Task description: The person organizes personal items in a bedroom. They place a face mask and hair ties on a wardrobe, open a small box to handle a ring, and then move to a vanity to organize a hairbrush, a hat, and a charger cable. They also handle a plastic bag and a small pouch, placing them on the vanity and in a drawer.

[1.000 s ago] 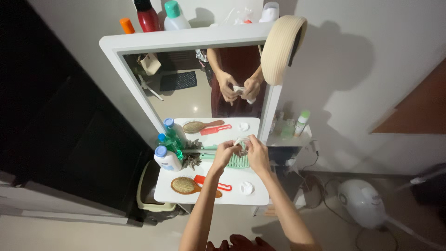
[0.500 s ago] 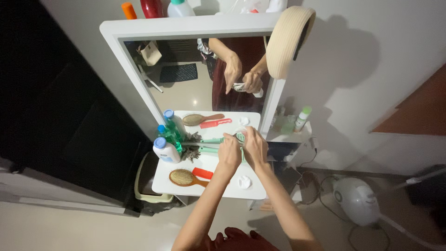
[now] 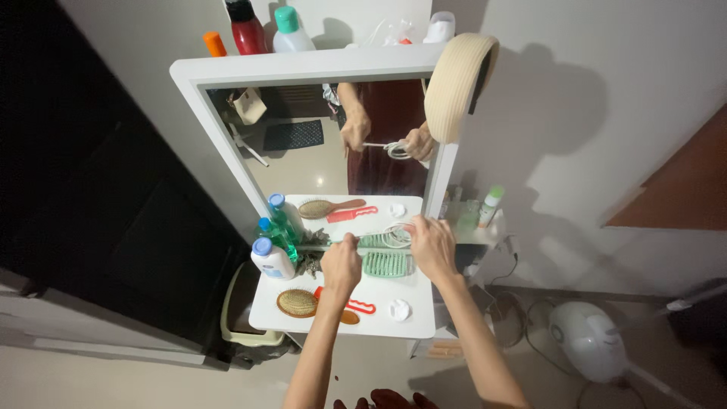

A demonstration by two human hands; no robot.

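Note:
My left hand (image 3: pixel 342 266) pinches one end of a thin white cord (image 3: pixel 379 236) and my right hand (image 3: pixel 430 244) holds its coiled loops, so the cord runs taut between them above a small white table (image 3: pixel 420 310). Under the hands lies a green vented hairbrush (image 3: pixel 386 263). A wooden oval hairbrush (image 3: pixel 297 303) and a red comb (image 3: pixel 362 305) lie on the table near my left wrist, with a small white round pad (image 3: pixel 399 309) beside them. The mirror (image 3: pixel 303 151) behind the table reflects both hands.
Blue-capped bottles (image 3: pixel 271 254) stand at the table's left edge. A cream woven hat (image 3: pixel 454 83) hangs on the mirror's right corner, and bottles line its top. A white fan (image 3: pixel 587 341) with cables sits on the floor to the right, a bin (image 3: pixel 238 318) to the left.
My hands have moved apart: the left one drew a length of the cord out to the left while the right one kept the coil. The green hairbrush underneath now shows.

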